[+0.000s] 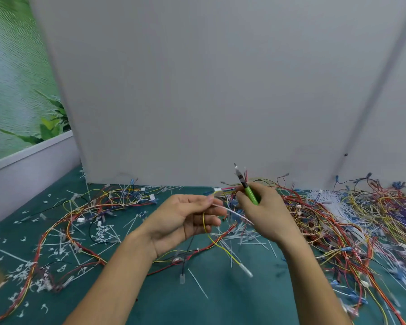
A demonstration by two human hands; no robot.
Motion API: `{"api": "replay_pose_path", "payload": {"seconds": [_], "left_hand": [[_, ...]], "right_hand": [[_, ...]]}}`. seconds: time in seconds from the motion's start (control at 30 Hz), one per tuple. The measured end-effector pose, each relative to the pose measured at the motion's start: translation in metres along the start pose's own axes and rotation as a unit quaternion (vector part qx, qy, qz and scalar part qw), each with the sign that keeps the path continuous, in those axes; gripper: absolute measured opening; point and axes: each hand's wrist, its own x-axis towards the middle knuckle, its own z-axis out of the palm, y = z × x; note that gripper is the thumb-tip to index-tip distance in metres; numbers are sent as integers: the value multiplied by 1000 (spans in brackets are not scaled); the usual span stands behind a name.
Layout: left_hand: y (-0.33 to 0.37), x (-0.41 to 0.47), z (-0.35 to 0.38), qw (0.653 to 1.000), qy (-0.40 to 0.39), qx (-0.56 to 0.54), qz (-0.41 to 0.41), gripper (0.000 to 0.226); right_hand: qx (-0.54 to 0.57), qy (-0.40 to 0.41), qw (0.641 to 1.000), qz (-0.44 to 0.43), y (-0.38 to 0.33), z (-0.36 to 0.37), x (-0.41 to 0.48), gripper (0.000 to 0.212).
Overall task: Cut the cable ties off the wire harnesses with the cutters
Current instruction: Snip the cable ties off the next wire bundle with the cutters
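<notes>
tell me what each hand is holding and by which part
Right hand grips the cutters by the green handle, tip up. Left hand holds the wire harness by its yellow wire, beside a white cable tie.

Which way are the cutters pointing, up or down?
Up, tilted slightly left. The right hand grips the cutters by the green handles; their tips rise above it against the grey board.

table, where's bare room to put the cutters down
Barest: the green mat at the near edge, between the left arm and right arm, with one loose tie. Crowded: the wire pile on the right, and the harness with cut tie bits on the left.
</notes>
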Motion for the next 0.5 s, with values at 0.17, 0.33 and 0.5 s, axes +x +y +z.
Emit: {"api": "replay_pose_path", "payload": {"seconds": [0.17,0.33,0.5], "left_hand": [[5,1,-7,993,-7,-115,28,29],[3,5,-8,984,-3,-178,14,58],[-4,8,-2,988,12,-154,22,42]], "right_hand": [[7,66,998,13,-14,-8,-4,17],[18,111,993,27,-25,-18,-8,13],[281,-69,957,20,-43,-11,-19,29]]}}
